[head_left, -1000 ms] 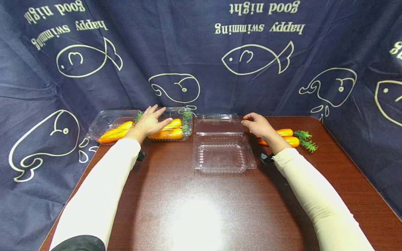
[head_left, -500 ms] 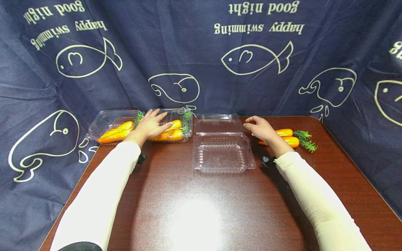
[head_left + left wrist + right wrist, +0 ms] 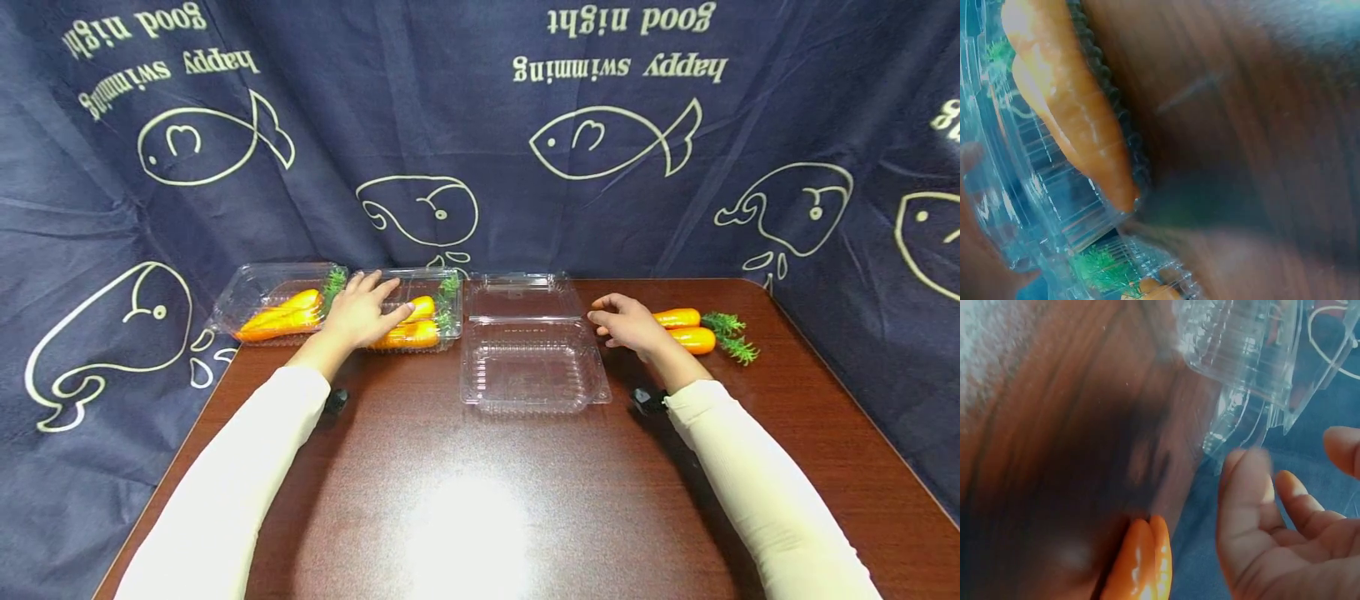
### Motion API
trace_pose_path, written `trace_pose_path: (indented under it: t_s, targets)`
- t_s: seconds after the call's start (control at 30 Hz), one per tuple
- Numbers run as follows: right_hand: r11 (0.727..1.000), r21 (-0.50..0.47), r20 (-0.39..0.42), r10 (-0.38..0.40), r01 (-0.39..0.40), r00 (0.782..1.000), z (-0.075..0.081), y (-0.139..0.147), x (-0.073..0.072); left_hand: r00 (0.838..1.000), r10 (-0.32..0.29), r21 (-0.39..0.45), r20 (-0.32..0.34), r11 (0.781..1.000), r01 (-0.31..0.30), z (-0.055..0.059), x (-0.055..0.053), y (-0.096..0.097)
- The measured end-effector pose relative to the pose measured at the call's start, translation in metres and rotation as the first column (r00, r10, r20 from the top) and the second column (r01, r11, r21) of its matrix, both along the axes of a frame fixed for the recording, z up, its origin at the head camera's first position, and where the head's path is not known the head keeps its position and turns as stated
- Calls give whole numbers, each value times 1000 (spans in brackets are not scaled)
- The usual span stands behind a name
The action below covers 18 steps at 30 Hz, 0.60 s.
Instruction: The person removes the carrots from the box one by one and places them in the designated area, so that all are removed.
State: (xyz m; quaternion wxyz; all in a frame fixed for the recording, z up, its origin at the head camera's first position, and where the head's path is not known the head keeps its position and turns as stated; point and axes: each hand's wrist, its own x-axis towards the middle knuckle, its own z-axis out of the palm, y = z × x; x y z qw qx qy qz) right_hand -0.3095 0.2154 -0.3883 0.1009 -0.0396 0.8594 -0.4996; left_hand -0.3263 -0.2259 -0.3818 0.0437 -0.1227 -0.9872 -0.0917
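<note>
My left hand [image 3: 362, 312] lies spread, fingers fairly straight, over the left side of a closed clear plastic clamshell container [image 3: 408, 287] with orange carrots [image 3: 412, 335] and green tops inside. In the left wrist view, part of the hand [image 3: 979, 244] shows at the edge beside the clear plastic. My right hand [image 3: 630, 323] hovers between an opened, empty clamshell container [image 3: 532, 379] and loose carrots [image 3: 693, 340] on the table. Nothing sits between its loosely bent fingers, as the right wrist view of the hand [image 3: 1272, 544] shows too. The thin ends of those carrots are behind it.
Another clear clamshell container [image 3: 258, 283] with carrots stands at the far left, beside the one under my left hand. A dark blue printed curtain [image 3: 480, 125] hangs behind the brown table [image 3: 420, 442]. Light glares off the table's front.
The container under my left hand has slid slightly toward me with its carrots. My right hand has drawn back from the opened lid, rightward and nearer to me.
</note>
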Motion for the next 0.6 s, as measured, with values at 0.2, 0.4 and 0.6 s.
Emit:
trace_pose_path:
  t_s: [0.2,0.4,0.6]
  targets:
    - [999,-50,60,20,-17,998,-6,-2,6,998,-9,6,-63,1000,9,-3,11,0]
    - [990,-142,106,27,-12,994,-15,-4,8,994,-33,-3,-102,999,33,-5,23,-1]
    - [984,-175,107,45,-26,993,-19,-6,9,994,-37,19,-104,999,39,-4,38,-3]
